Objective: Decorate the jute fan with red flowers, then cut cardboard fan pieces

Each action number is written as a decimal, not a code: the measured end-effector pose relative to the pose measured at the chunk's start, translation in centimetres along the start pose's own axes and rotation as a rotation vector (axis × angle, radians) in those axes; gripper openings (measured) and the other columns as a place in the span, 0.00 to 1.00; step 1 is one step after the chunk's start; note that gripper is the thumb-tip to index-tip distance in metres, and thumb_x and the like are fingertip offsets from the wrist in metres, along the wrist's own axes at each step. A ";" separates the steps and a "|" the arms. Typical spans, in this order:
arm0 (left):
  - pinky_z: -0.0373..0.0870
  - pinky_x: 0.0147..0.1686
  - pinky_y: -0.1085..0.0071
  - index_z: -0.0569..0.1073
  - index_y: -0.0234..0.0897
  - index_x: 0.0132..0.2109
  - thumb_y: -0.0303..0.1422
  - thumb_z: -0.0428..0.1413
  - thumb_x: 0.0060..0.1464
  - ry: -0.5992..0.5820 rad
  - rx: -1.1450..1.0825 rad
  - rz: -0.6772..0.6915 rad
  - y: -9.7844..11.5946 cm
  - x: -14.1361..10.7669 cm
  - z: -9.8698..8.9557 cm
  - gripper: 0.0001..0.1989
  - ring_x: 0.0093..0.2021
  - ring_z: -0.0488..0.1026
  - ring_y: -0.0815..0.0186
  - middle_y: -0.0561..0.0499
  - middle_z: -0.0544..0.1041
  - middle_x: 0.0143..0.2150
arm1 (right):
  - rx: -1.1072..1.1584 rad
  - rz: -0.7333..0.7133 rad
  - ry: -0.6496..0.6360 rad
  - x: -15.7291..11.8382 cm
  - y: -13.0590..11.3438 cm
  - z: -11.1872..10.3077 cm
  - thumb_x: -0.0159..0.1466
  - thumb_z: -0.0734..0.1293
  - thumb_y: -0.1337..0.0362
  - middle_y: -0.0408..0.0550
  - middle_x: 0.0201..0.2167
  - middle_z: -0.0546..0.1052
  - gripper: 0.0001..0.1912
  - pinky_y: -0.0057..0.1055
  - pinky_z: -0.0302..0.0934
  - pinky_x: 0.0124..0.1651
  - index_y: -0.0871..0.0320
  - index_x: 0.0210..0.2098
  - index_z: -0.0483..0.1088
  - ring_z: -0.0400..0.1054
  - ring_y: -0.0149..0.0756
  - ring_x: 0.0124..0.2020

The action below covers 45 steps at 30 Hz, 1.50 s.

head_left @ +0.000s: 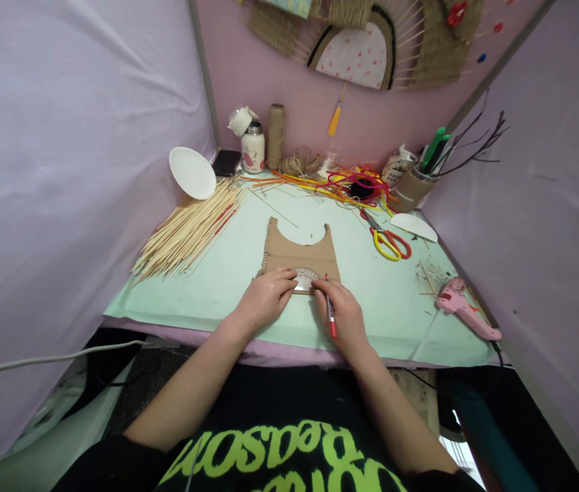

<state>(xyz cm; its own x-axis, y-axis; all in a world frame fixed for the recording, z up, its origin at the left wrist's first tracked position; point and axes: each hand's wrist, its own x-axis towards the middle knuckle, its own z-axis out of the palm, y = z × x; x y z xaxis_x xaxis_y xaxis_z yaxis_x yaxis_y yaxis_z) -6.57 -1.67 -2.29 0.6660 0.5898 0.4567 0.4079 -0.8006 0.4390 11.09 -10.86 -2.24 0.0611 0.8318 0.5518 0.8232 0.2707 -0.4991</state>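
A piece of brown cardboard [297,256] with a rounded cut-out at its far side lies flat on the table before me. On its near edge rests a clear protractor [306,279]. My left hand [267,297] presses its fingertips on the protractor's left end, the other fingers lying on the cardboard. My right hand [343,314] touches the protractor's right end with its fingertips and holds a red-ended pen [331,316] between its fingers, the red end pointing toward me.
Bamboo skewers [192,225] lie in a pile at left beside a white paper plate [192,173]. Scissors [386,239] and a pink glue gun [466,309] are at right. A bottle [253,149], a twine spool [276,137], pipe cleaners [356,184] and a pen holder [415,188] line the back.
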 end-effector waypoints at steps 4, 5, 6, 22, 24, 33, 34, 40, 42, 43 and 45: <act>0.70 0.57 0.59 0.79 0.36 0.45 0.27 0.53 0.59 0.001 -0.010 -0.003 0.0 0.0 0.0 0.12 0.57 0.72 0.59 0.46 0.78 0.53 | -0.002 0.004 -0.010 0.0 -0.1 0.0 0.68 0.60 0.65 0.52 0.44 0.79 0.11 0.41 0.67 0.50 0.56 0.47 0.71 0.72 0.42 0.48; 0.70 0.57 0.59 0.79 0.36 0.45 0.27 0.53 0.59 0.000 -0.011 -0.004 0.1 0.0 -0.1 0.12 0.57 0.72 0.59 0.46 0.78 0.53 | -0.002 0.004 -0.013 0.0 -0.1 -0.1 0.68 0.60 0.65 0.52 0.44 0.79 0.11 0.41 0.67 0.50 0.56 0.47 0.71 0.72 0.42 0.48; 0.70 0.57 0.59 0.79 0.35 0.45 0.27 0.53 0.59 -0.003 -0.012 -0.006 0.1 0.0 -0.1 0.12 0.57 0.72 0.59 0.46 0.78 0.53 | -0.002 0.004 -0.015 0.0 -0.1 -0.1 0.68 0.60 0.66 0.52 0.44 0.79 0.11 0.41 0.67 0.49 0.56 0.47 0.71 0.72 0.42 0.48; 0.70 0.57 0.58 0.79 0.37 0.46 0.27 0.52 0.59 -0.009 -0.015 -0.014 0.0 -0.1 0.0 0.12 0.57 0.72 0.59 0.46 0.77 0.53 | -0.005 0.005 -0.008 0.0 -0.1 0.0 0.69 0.60 0.65 0.53 0.44 0.79 0.11 0.41 0.67 0.50 0.56 0.47 0.72 0.72 0.43 0.48; 0.70 0.57 0.58 0.79 0.37 0.46 0.27 0.52 0.59 -0.005 -0.012 -0.008 0.0 -0.1 0.0 0.12 0.57 0.72 0.59 0.46 0.78 0.53 | -0.007 0.008 -0.009 0.0 -0.1 0.0 0.69 0.60 0.65 0.53 0.44 0.79 0.12 0.42 0.67 0.50 0.56 0.47 0.72 0.72 0.43 0.48; 0.70 0.57 0.59 0.79 0.37 0.45 0.27 0.52 0.59 -0.013 -0.017 -0.007 0.1 -0.1 -0.1 0.12 0.58 0.71 0.59 0.46 0.77 0.53 | -0.013 0.012 -0.008 0.0 -0.1 0.0 0.69 0.60 0.65 0.53 0.43 0.79 0.11 0.41 0.67 0.50 0.56 0.47 0.72 0.72 0.42 0.47; 0.70 0.57 0.59 0.79 0.37 0.45 0.27 0.52 0.59 -0.012 -0.016 -0.007 0.1 -0.1 -0.1 0.12 0.58 0.72 0.59 0.46 0.77 0.53 | -0.011 0.013 -0.010 0.0 0.0 0.0 0.69 0.60 0.65 0.53 0.43 0.79 0.11 0.41 0.67 0.50 0.56 0.47 0.72 0.72 0.42 0.47; 0.70 0.57 0.59 0.79 0.36 0.45 0.27 0.51 0.60 -0.006 -0.016 -0.009 0.1 0.0 -0.1 0.12 0.57 0.72 0.60 0.46 0.78 0.53 | 0.000 0.015 -0.002 0.1 -0.1 0.0 0.69 0.60 0.65 0.53 0.42 0.79 0.11 0.40 0.67 0.49 0.57 0.46 0.72 0.72 0.42 0.46; 0.70 0.57 0.59 0.79 0.36 0.45 0.27 0.52 0.59 -0.013 -0.013 -0.015 0.1 0.0 -0.1 0.12 0.57 0.72 0.59 0.46 0.78 0.53 | 0.004 0.013 -0.005 0.1 -0.1 0.0 0.69 0.60 0.65 0.53 0.42 0.79 0.11 0.40 0.67 0.49 0.57 0.46 0.72 0.73 0.42 0.46; 0.70 0.57 0.59 0.79 0.36 0.46 0.27 0.52 0.59 -0.016 -0.012 -0.016 0.1 0.0 -0.1 0.12 0.57 0.72 0.59 0.46 0.77 0.53 | 0.004 0.013 -0.008 0.1 -0.1 0.0 0.69 0.59 0.65 0.53 0.42 0.79 0.11 0.41 0.67 0.49 0.56 0.46 0.72 0.73 0.42 0.46; 0.70 0.57 0.59 0.79 0.37 0.46 0.27 0.52 0.59 -0.018 -0.011 -0.017 0.1 0.0 -0.2 0.12 0.57 0.72 0.59 0.47 0.77 0.54 | 0.002 0.015 -0.010 0.1 -0.1 0.0 0.69 0.59 0.65 0.53 0.42 0.78 0.11 0.41 0.67 0.48 0.57 0.46 0.72 0.73 0.42 0.46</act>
<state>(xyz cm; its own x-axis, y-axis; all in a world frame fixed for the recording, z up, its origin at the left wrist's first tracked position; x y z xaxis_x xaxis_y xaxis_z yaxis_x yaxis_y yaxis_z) -6.65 -1.77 -2.09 0.6701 0.6012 0.4354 0.4122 -0.7892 0.4553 11.03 -10.83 -2.10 0.0675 0.8408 0.5372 0.8213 0.2588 -0.5084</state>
